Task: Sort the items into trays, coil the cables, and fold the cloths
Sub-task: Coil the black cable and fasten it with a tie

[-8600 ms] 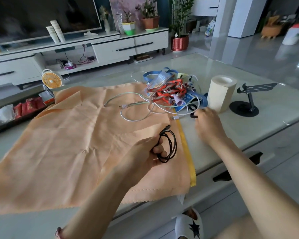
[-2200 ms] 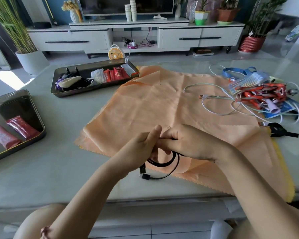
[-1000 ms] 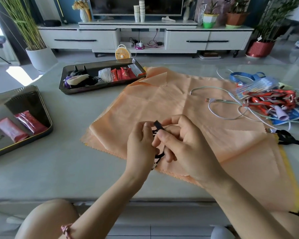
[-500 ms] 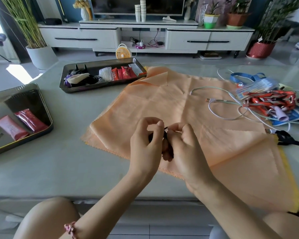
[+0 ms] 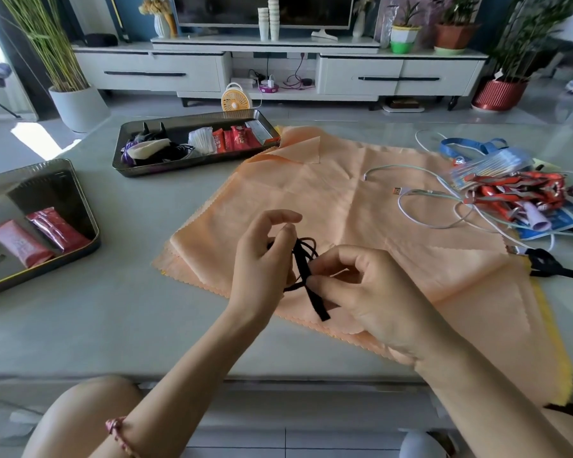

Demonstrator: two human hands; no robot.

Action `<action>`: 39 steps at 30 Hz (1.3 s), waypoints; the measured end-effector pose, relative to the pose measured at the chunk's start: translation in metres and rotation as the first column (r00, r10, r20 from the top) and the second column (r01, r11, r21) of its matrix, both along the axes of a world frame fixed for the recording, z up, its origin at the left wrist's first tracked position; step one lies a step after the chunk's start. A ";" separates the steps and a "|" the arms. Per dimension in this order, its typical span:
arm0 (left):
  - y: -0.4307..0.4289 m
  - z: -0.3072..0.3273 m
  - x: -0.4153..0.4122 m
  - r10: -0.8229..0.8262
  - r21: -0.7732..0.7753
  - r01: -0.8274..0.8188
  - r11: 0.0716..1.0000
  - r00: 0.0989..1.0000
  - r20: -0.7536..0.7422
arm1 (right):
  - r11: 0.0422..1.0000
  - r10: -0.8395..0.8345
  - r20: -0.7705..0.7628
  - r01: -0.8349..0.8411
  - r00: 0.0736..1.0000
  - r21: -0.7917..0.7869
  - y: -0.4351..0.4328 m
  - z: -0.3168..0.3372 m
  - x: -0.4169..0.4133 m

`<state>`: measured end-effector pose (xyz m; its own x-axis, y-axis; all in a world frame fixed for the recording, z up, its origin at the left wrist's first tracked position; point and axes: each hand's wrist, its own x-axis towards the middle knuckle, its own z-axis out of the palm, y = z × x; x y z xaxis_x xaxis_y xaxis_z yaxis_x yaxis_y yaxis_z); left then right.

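Note:
A coiled black cable (image 5: 306,251) hangs between both hands above the near edge of a spread orange cloth (image 5: 328,193). My left hand (image 5: 262,259) grips the coil. My right hand (image 5: 368,292) pinches a black strap (image 5: 311,289) wrapped across the coil; its loose end points down toward me. A white cable (image 5: 420,206) lies loose on the cloth's right side, running into a pile of red lanyards and blue items (image 5: 516,193). A second black strap (image 5: 549,269) lies at the cloth's right edge.
A dark tray (image 5: 192,160) at the back holds red packets and dark items. Another metal tray (image 5: 47,259) at the left holds red packets. A yellow cloth edge (image 5: 556,342) shows under the orange one. My knee (image 5: 90,408) is below the table's front edge.
The hands have parted a little and lifted the coil into view. The black strap now hangs free from my right fingers across the coil, where earlier both hands hid it.

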<state>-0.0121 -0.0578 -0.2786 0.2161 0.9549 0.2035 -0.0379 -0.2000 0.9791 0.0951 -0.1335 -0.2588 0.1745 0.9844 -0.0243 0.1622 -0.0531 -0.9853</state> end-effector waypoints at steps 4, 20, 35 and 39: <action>-0.003 0.001 0.000 -0.042 0.006 0.042 0.999 0.999 -0.005 | 0.980 -0.162 0.267 0.123 0.950 0.157 0.001 -0.007 -0.005; -0.018 -0.002 0.002 -0.238 0.077 0.243 0.967 0.969 -0.064 | 0.965 -0.006 0.496 -0.126 0.868 0.232 0.022 -0.021 0.023; -0.015 -0.006 0.005 -0.122 0.111 0.138 0.984 0.983 -0.136 | 0.946 0.018 0.392 -0.142 0.920 0.291 0.027 -0.029 0.025; -0.016 -0.006 0.006 -0.153 0.089 0.163 0.983 0.983 -0.102 | 0.941 0.027 0.433 -0.168 0.901 0.292 0.027 -0.036 0.024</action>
<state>-0.0065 -0.0736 -0.2851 0.3852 0.8842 0.2642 0.0148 -0.2922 0.9562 0.1190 -0.1061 -0.2952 0.0015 0.9395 0.3425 0.5488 0.2856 -0.7857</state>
